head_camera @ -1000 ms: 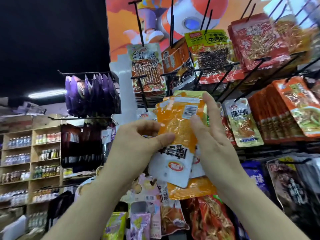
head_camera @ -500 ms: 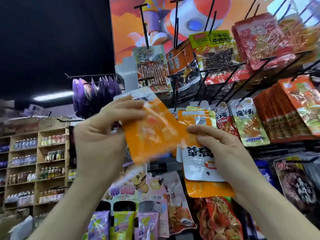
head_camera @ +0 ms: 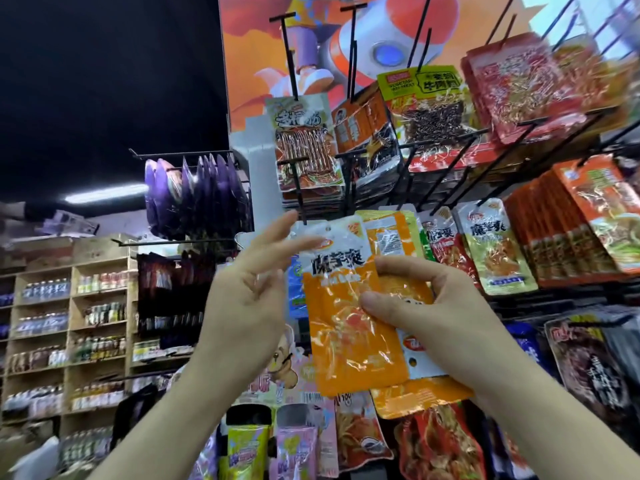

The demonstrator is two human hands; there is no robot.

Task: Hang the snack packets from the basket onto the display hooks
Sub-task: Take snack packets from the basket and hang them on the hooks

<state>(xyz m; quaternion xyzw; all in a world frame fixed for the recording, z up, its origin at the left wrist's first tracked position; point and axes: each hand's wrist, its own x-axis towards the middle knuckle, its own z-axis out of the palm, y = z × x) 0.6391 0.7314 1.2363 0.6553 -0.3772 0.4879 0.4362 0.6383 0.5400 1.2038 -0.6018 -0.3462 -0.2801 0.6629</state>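
Packet at the hook, not yet on it

Work is partway through, as I judge it — many hung packets already fill the hooks far ahead, yet the orange packet in front is on no hook, and the basket is out of view, so what remains there cannot be told. The right hand grips this packet, thumb on its face, fingers curled over the spare packets stacked behind it. The left hand is open, fingers straight, their tips by the packet's upper left corner; blur hides whether they touch. The packet stands upright, near and central, its white top band with a small hanging hole just below the tip of a black hook. Glossy crinkled film — dark lettering on white, orange below.
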